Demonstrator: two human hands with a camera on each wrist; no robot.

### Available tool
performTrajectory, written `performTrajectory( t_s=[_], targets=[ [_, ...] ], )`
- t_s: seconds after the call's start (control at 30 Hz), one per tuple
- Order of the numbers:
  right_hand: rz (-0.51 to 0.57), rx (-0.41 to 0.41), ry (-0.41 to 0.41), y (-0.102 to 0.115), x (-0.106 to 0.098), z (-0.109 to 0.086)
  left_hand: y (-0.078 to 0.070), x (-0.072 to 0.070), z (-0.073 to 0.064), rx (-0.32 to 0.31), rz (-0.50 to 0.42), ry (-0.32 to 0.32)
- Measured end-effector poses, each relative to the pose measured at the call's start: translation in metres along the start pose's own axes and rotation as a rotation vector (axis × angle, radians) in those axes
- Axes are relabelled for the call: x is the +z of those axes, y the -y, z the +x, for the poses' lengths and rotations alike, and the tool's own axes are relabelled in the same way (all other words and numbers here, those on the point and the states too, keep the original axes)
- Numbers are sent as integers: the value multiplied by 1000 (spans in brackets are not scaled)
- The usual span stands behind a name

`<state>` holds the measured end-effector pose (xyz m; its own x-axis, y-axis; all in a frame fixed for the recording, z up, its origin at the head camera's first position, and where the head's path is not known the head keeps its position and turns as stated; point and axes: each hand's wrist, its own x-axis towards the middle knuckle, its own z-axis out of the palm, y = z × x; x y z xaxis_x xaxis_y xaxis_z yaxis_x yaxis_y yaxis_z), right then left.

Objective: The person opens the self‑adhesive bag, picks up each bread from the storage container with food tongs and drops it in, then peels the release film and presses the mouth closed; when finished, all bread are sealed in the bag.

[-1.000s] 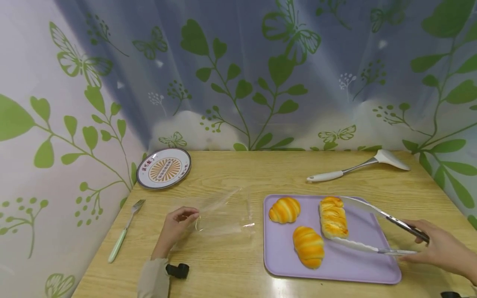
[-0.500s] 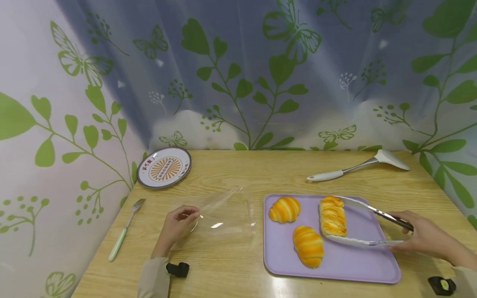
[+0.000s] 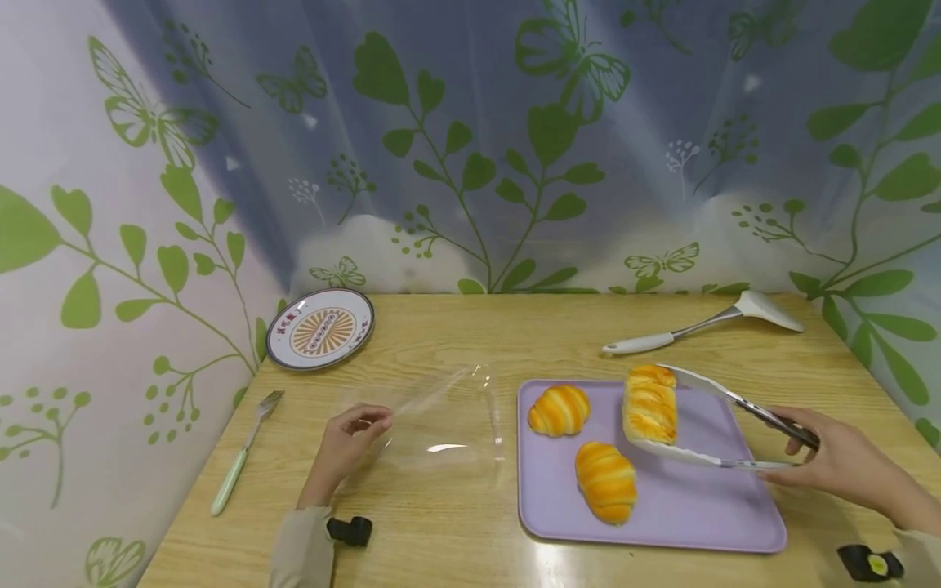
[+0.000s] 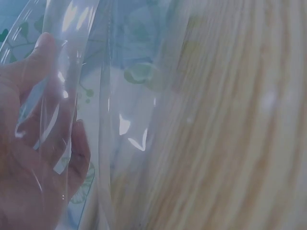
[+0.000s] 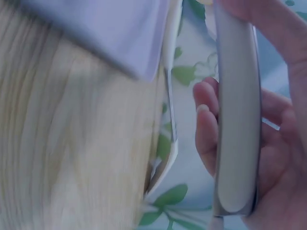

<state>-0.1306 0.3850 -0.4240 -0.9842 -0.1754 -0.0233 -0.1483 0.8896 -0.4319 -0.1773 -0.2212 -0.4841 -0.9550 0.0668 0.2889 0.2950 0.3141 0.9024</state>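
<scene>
My left hand [image 3: 353,441] pinches the edge of a clear plastic bag [image 3: 448,425] lying over the table. In the left wrist view, thumb and fingers show through the film of the bag [image 4: 108,129]. On the right, my right hand [image 3: 834,461] grips metal tongs [image 3: 735,400] with dark handles. Their tips clasp an oblong golden bread [image 3: 650,404], which appears lifted a little off the lilac tray [image 3: 706,514]. Two croissant-shaped breads, one at the back [image 3: 559,410] and another nearer [image 3: 606,482], lie on the tray. The right wrist view shows the tong handle [image 5: 237,120] between thumb and fingers.
A round patterned plate [image 3: 321,329] stands at the back left, with a green-handled fork [image 3: 237,474] in front of it. A white-handled spatula [image 3: 647,343] lies behind the tray. Patterned curtain [image 3: 470,147] borders the wooden table [image 3: 456,531].
The tongs have closed around the oblong bread and raised it slightly toward the back. My right hand has moved left and a little up. The left hand stays with the bag.
</scene>
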Motion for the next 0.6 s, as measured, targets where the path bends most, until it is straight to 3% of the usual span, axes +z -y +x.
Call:
performTrajectory(
  t_s=[0.1,0.3,0.6],
  targets=[
    [50,-17,-9,14,2,3,0,0,0,3,1,3],
    [125,-130,-52,53,15,14,3,0,-2,40,-5,9],
    [199,-280,4,110,35,42,5,2,0,81,-6,28]
  ],
)
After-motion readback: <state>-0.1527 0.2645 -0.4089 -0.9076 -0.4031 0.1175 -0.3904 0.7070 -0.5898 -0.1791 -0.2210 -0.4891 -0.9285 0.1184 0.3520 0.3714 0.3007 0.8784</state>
